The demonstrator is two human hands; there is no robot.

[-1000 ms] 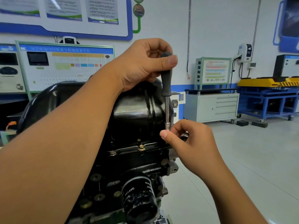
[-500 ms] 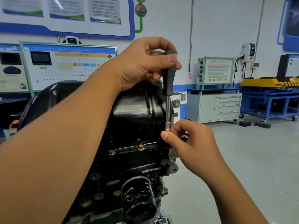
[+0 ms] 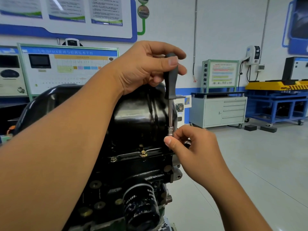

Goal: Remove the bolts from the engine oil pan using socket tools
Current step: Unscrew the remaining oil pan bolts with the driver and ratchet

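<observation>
Workshop floor and wall posters lie behind the black oil pan point(image 3: 136, 114) atop the engine. Left hand point(image 3: 146, 69) grips the upright socket driver point(image 3: 170, 84); right hand point(image 3: 196, 150) pinches its socket point(image 3: 170, 130) at the pan's flange, near two brass bolts point(image 3: 143, 153).

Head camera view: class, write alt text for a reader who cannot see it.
A left hand grips an upright socket driver by its black handle, while the right hand pinches its socket end at the black oil pan flange. Two bolts remain nearby.
</observation>
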